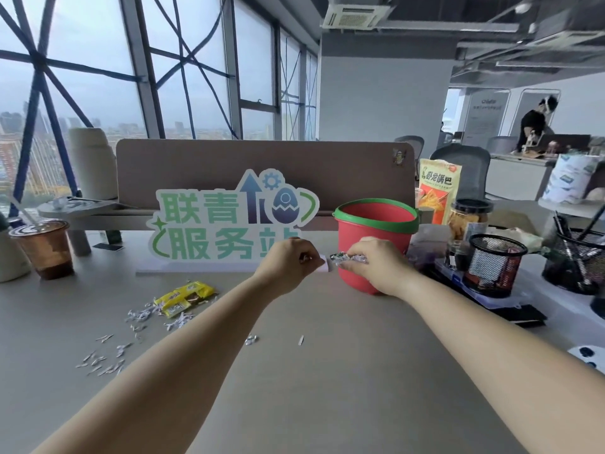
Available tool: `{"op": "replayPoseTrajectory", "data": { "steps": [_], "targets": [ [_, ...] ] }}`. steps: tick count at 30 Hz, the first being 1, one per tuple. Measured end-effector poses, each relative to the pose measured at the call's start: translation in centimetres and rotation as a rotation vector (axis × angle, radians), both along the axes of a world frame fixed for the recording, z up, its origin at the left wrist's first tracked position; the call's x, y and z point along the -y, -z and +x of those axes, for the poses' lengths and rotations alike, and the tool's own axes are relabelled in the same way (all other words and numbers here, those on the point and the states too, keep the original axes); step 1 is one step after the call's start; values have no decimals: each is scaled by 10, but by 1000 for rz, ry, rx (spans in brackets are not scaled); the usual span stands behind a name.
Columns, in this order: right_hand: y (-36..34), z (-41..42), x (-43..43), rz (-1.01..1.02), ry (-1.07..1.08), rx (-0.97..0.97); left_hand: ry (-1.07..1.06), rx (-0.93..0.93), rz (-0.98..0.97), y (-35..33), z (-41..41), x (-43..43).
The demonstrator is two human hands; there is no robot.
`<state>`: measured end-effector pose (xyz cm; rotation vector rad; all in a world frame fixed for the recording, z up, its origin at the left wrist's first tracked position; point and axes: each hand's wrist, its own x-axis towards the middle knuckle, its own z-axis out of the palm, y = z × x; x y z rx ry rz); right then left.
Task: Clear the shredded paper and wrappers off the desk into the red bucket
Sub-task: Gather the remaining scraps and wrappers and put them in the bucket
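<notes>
Desk (311,388), near edge: bare apart from two stray slivers mid-desk. Left of my forearm, shreds (104,362) lie scattered, thin and light. A careless sleeve-sweep or a quick arm pass could send them off the edge.

Further left: yellow wrappers (183,296) lie flat among more shreds, not yet collected.

Left hand (288,260): fingers curled, pinching the white end of the wad (347,258). Right hand (376,263): fingers curled round the wad's other end. The wad is crumpled paper and foil, loosely packed by the look of it.

Bucket (360,231): just behind my hands. The wad sits in front of its red wall, below the green rim, not over the opening.
- Letting go here would likely drop everything back on the desk.
- Lifting with a loose pinch may shed bits.
- My right knuckles are close to the wall, so a bump could shove or tip the bucket.

Sign (229,221) stands behind. A cup (45,247) sits far left, so wide sweeps there risk a spill.
</notes>
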<state>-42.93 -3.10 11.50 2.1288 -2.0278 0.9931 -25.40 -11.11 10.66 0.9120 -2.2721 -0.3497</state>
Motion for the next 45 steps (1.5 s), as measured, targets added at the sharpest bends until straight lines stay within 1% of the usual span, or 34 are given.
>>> {"op": "replayPoseTrajectory", "data": {
  "steps": [8, 12, 17, 22, 25, 27, 29, 30, 37, 41, 45],
  "targets": [
    [-43, -48, 14, -14, 65, -27, 49, -79, 0, -48, -50, 18],
    [-63, -75, 27, -36, 128, 17, 39, -74, 18, -63, -79, 38],
    [-79, -107, 59, 50, 169, 41, 61, -52, -38, -76, -124, 68],
    [-72, -131, 96, 163, 187, -6, 72, -57, 2, -72, -165, 100],
    [-62, -141, 115, 251, 208, -55, 60, 16, 33, -68, -183, 112],
    [-58, -144, 122, 299, 214, -106, 52, 135, 44, -64, -192, 116],
    [-56, -147, 125, 320, 193, -107, 53, 250, 60, -64, -196, 116],
    [-56, -148, 126, 319, 185, -101, 60, 278, 68, -66, -197, 116],
    [-61, -145, 115, 331, 146, -132, 66, 387, 49, -70, -189, 113],
    [-69, -134, 96, 297, 143, -154, 119, 347, 58, -73, -170, 98],
    [-95, -105, 69, 243, 115, -142, 140, 162, 96, -89, -128, 68]
  ]
}}
